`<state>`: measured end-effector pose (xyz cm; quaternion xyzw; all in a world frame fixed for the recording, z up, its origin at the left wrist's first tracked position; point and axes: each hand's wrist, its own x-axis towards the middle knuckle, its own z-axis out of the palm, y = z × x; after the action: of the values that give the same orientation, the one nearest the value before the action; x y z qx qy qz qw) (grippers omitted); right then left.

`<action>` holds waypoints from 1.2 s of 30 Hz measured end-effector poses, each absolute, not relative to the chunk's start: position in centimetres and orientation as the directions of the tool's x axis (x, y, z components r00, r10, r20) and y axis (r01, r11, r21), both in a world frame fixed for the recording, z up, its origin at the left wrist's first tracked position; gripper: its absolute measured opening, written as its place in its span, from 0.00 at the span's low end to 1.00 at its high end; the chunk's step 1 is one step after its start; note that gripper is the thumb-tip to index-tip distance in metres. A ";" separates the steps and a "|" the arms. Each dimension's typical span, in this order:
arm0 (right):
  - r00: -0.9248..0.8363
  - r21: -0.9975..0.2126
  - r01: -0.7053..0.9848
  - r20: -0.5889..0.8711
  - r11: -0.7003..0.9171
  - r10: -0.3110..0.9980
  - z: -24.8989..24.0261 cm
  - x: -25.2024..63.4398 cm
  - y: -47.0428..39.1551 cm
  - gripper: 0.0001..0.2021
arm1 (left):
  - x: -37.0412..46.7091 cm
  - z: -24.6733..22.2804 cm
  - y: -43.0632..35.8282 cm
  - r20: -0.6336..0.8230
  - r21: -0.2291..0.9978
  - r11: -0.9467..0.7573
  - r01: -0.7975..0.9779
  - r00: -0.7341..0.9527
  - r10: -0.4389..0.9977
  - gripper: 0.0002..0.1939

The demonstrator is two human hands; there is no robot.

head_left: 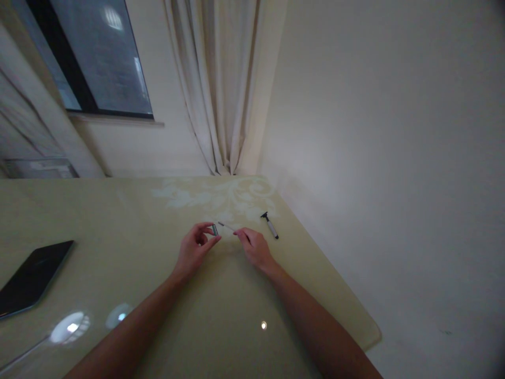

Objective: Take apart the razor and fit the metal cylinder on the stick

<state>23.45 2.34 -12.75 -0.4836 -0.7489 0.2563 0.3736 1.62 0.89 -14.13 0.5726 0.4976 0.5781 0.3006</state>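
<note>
Between the thumb and fingers of my left hand is a razor cartridge, small, dark and greenish, held edge-up above the table. My right hand is closed around a thin white stick, a small brush with a dark grey bristled tip pointing left. That tip is just right of the cartridge, with a narrow gap between them. A razor handle, grey with a black head and black end, lies on the table beyond my right hand. My palm hides the rear of the brush.
A black tablet rests on the pale glossy table at the left. The table's right edge runs along a white wall. Behind the table hang beige curtains beside a window. Lamp reflections show on the tabletop.
</note>
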 end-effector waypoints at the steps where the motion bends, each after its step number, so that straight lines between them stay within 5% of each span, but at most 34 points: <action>1: -0.265 -0.720 0.555 0.320 0.415 0.910 -12.6 23.6 2.3 0.22 | 1.6 -14.1 0.9 0.358 0.923 -0.321 0.213 -0.168 0.919 0.25; 8: -0.349 -0.595 0.642 0.335 0.484 0.875 -12.4 22.8 1.6 0.18 | 1.6 -14.2 0.8 0.331 0.935 -0.298 0.195 -0.168 0.929 0.26; 26: -0.315 -0.724 0.512 0.341 0.462 0.885 -12.5 22.8 2.0 0.27 | 1.3 -14.6 1.4 0.290 0.952 -0.267 0.150 -0.154 0.945 0.24; 36: -0.308 -0.692 0.548 0.356 0.470 0.882 -13.0 22.7 2.3 0.22 | 1.3 -14.2 1.2 0.278 0.951 -0.250 0.184 -0.150 0.949 0.25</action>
<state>22.65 2.28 -13.04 -0.4610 -0.7756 0.2287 0.3655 1.27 1.22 -14.16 0.5560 0.5093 0.5618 0.3404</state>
